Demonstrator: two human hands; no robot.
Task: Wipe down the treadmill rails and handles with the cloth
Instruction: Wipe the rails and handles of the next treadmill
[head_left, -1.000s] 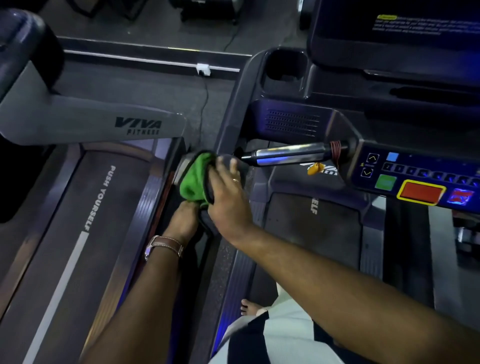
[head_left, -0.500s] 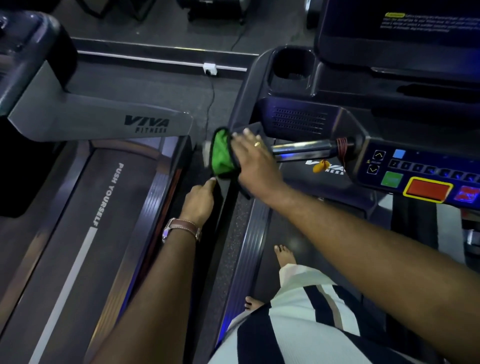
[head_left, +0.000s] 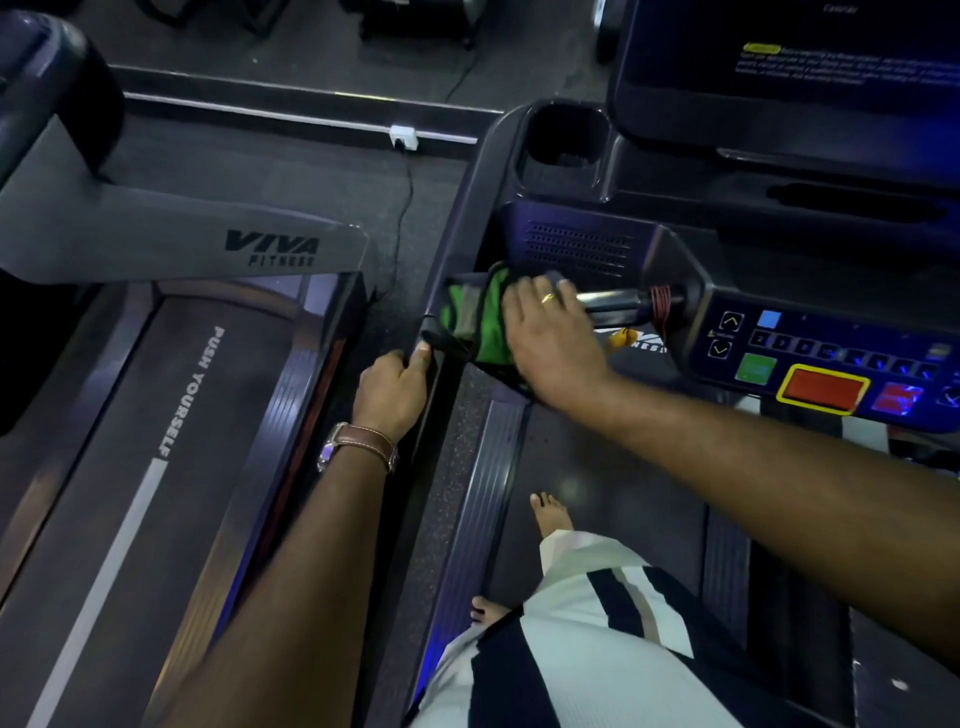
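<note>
A green cloth (head_left: 485, 325) is draped over the front end of the treadmill's dark left side rail (head_left: 439, 312), where it meets the chrome handle (head_left: 615, 301). My right hand (head_left: 550, 343) lies on top of the cloth, its fingers curled over cloth and bar, covering the near end of the chrome handle. My left hand (head_left: 392, 387), with a brown-strapped watch on its wrist, grips the same rail just below and to the left of the cloth, fingers wrapped round its outer edge.
The console (head_left: 810, 343) with a red stop button (head_left: 823, 389) is to the right, a cup holder (head_left: 566, 140) above. A neighbouring treadmill (head_left: 197, 415) with a grey VIVA arm (head_left: 208, 239) stands left. My bare foot (head_left: 550, 514) stands on the belt. A cable runs from a floor socket (head_left: 404, 137).
My right hand has pushed the cloth forward along the rail onto the start of the chrome handle. My left hand has followed it forward along the rail.
</note>
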